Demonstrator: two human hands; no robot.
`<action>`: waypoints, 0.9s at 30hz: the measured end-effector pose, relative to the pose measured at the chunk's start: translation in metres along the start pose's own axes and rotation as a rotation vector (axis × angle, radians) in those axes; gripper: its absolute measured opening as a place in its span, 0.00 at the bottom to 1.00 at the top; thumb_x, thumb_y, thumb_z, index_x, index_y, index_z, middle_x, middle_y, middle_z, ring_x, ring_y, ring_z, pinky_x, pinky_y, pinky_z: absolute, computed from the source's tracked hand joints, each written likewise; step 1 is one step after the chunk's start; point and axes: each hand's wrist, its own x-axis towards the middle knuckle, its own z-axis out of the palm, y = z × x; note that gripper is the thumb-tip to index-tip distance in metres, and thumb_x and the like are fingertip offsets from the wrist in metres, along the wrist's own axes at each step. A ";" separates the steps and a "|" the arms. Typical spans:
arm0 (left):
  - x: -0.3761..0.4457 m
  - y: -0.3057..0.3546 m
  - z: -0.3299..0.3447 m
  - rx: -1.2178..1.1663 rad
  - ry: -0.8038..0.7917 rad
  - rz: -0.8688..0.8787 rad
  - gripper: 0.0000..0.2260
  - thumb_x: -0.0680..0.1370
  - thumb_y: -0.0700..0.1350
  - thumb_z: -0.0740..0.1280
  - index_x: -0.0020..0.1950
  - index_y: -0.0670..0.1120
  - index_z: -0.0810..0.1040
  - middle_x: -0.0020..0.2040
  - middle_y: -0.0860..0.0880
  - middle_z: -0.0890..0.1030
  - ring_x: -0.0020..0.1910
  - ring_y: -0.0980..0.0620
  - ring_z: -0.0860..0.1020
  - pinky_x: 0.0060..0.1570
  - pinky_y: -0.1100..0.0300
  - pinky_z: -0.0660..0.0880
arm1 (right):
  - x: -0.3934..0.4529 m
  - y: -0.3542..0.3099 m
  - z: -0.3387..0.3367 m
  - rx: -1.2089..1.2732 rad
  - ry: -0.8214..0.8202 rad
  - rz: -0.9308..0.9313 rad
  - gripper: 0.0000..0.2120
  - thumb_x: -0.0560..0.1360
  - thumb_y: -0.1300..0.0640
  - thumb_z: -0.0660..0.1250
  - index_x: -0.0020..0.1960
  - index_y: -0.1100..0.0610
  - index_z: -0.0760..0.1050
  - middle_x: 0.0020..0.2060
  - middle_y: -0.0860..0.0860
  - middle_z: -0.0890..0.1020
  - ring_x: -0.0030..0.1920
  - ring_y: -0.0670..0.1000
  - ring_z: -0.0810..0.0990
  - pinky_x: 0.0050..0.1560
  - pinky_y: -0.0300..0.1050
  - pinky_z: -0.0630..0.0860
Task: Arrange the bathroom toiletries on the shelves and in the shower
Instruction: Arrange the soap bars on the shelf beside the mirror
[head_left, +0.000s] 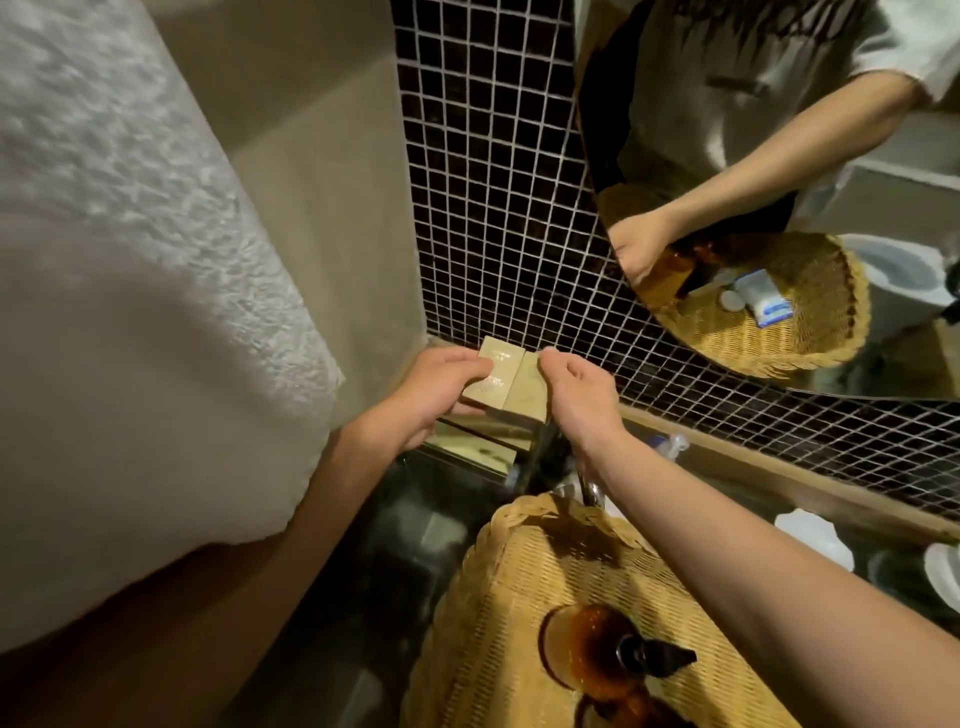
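Note:
Two small beige boxes stand side by side on a shelf in the corner by the dark tiled wall. My left hand grips the left beige box with fingers over its top. My right hand pinches the top edge of the right beige box. Below my right forearm sits a woven basket holding an amber pump bottle that lies on its side.
A white textured towel hangs at the left. A round mirror on the tiled wall reflects the basket and a person's arm. White dishes rest on the dark counter at the right. A chrome tap stands behind the basket.

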 end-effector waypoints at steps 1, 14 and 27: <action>-0.001 0.000 -0.001 -0.013 -0.001 -0.010 0.06 0.79 0.44 0.67 0.52 0.45 0.83 0.48 0.47 0.86 0.49 0.49 0.85 0.41 0.59 0.81 | 0.001 0.000 0.001 -0.001 -0.007 -0.012 0.14 0.81 0.47 0.61 0.50 0.55 0.82 0.47 0.52 0.84 0.51 0.53 0.81 0.54 0.51 0.77; -0.008 0.005 0.008 -0.140 -0.102 -0.133 0.12 0.82 0.37 0.56 0.55 0.47 0.78 0.52 0.44 0.84 0.50 0.48 0.84 0.45 0.56 0.82 | 0.006 0.010 -0.002 -0.049 -0.039 -0.092 0.13 0.81 0.48 0.61 0.47 0.53 0.82 0.43 0.52 0.85 0.48 0.52 0.83 0.49 0.56 0.80; 0.008 -0.005 -0.003 0.072 0.089 -0.033 0.20 0.78 0.34 0.64 0.67 0.49 0.77 0.58 0.48 0.79 0.50 0.48 0.84 0.44 0.54 0.83 | 0.012 0.015 -0.018 0.067 -0.139 0.043 0.12 0.80 0.62 0.64 0.64 0.58 0.71 0.47 0.56 0.84 0.37 0.52 0.82 0.43 0.47 0.82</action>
